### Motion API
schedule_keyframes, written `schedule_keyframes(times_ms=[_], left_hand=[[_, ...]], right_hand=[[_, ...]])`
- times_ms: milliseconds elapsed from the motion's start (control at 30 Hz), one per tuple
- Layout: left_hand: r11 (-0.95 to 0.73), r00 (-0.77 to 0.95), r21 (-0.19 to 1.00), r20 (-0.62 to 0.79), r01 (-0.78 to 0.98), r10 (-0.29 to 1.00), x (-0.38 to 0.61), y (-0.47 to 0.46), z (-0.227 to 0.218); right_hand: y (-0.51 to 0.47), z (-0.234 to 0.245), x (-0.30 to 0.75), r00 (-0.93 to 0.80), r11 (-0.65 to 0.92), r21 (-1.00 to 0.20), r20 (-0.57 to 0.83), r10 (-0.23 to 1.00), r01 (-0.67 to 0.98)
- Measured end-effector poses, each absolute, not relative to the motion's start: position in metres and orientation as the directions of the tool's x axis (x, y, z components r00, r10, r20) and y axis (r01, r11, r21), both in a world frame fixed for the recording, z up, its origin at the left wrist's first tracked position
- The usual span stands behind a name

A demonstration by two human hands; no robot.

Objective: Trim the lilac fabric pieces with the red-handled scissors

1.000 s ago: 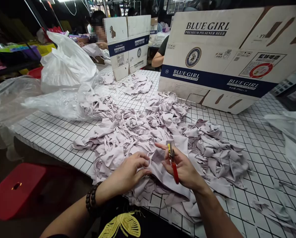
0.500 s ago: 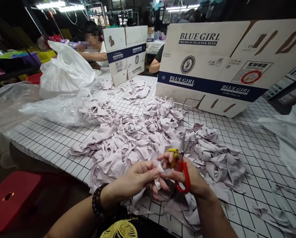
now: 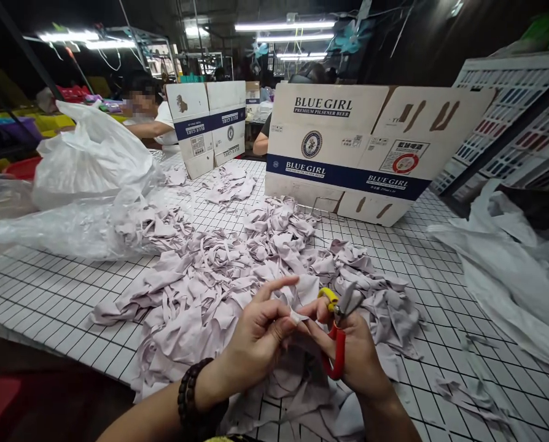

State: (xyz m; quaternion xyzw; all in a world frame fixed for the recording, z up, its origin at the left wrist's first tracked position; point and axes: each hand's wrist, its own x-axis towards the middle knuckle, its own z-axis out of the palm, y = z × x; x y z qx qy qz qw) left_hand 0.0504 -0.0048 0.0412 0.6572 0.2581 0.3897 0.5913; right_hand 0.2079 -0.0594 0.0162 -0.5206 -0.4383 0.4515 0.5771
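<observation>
Over the near side of the table, my left hand [image 3: 260, 334] pinches a small pale piece of fabric [image 3: 297, 317] between thumb and fingers, its index finger stretched out above. My right hand [image 3: 355, 350] is just beside it, with scissors [image 3: 338, 310] hooked on its fingers. One scissor handle is red, the other yellow, and the blades point up and away. The right fingertips meet the same fabric piece. Beneath and beyond both hands spreads a heap of pale lilac fabric pieces [image 3: 201, 288]. A dark bead bracelet [image 3: 192, 390] circles my left wrist.
Two beer cartons [image 3: 343, 132] stand upright across the grid-patterned table [image 3: 39, 294]. White plastic bags [image 3: 94, 153] lie at left, another plastic bag [image 3: 495, 245] at right. Loose scraps [image 3: 472, 399] lie near right. A co-worker [image 3: 150, 116] sits behind; another person's arm [image 3: 261, 138] shows between the cartons.
The view has turned right and tilted up, bringing a white crate into sight. My left index finger has straightened out. Both hands remain at the fabric piece, the scissors still in my right hand.
</observation>
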Motion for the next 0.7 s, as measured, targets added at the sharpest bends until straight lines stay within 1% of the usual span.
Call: schedule_keyframes(times_ms=[67,133,200,267,333,400,467,567,700], left_hand=[[-0.043,0.622,0.984,0.143,-0.173,0.77,0.055,-0.003,0.036],[0.013,0.635,0.984,0.104,-0.176,0.765,0.058,0.0,0.03],[-0.059,0.603,0.989,0.131,-0.138,0.787,0.059,0.002,0.028],[-0.208,0.556,0.973,0.226,-0.096,0.8,0.058,0.005,0.029],[-0.365,0.519,0.929,0.346,-0.069,0.782,0.057,0.007,0.031],[-0.467,0.499,0.882,0.432,-0.06,0.751,0.057,0.008,0.032],[-0.525,0.492,0.85,0.479,-0.052,0.727,0.057,0.009,0.032],[-0.57,0.492,0.819,0.522,-0.061,0.697,0.057,0.009,0.029],[-0.588,0.485,0.806,0.544,-0.074,0.685,0.055,0.009,0.027]], right_hand=[[-0.062,0.022,0.213,0.151,0.012,-1.0,0.013,0.988,0.003],[-0.069,0.029,0.219,0.136,-0.017,-0.986,0.006,0.991,0.167],[-0.078,0.037,0.225,0.159,-0.038,-0.915,0.028,0.987,0.401],[-0.087,0.043,0.229,0.183,-0.054,-0.787,0.076,0.98,0.615],[-0.093,0.047,0.23,0.174,-0.056,-0.672,0.11,0.979,0.738],[-0.096,0.048,0.228,0.166,-0.067,-0.592,0.115,0.979,0.804],[-0.097,0.046,0.224,0.164,-0.073,-0.536,0.125,0.978,0.841],[-0.096,0.044,0.218,0.18,-0.075,-0.475,0.18,0.967,0.877],[-0.095,0.044,0.216,0.176,-0.062,-0.44,0.223,0.959,0.896]])
